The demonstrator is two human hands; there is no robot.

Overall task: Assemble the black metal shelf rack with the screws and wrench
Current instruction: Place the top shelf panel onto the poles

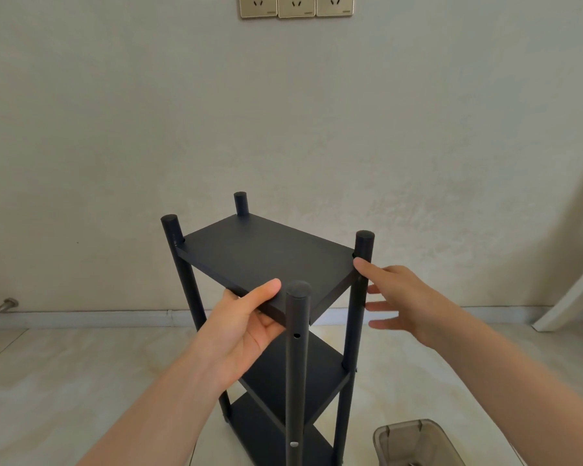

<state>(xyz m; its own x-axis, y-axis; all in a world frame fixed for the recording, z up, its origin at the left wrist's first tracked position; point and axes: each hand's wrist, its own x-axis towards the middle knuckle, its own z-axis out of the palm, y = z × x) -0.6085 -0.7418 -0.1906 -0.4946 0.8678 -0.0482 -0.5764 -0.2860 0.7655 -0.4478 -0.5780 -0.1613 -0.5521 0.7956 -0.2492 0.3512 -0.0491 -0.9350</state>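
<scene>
A view from a head-worn camera looking down at a black metal shelf rack (270,331), which stands upright on a pale floor (81,381) close to a cream wall. The rack has four round posts and three flat shelves, one above the other.

The person's left hand (246,331) grips the near edge of the top shelf (266,250), thumb on top and fingers curled beneath. The right hand (401,297) is spread and holds nothing: its thumb touches the shelf's right corner just beside the right post (359,314), and its straight fingers reach past that post.

The step in hand seems to be seating and levelling the top shelf between the posts. The front post (297,348) shows an empty hole (297,335) just below the shelf edge, while lower down a pale screw head (294,443) sits in the same post. The top shelf is therefore probably not yet fastened at this corner. The next move likely calls for lining the shelf up with that hole, keeping it steady with one hand, and fetching a screw and the wrench; neither is in view.

At the lower right, a translucent grey plastic bin (384,445) stands on the floor near the rack. Something dark lies at its bottom, too dim to identify
</scene>
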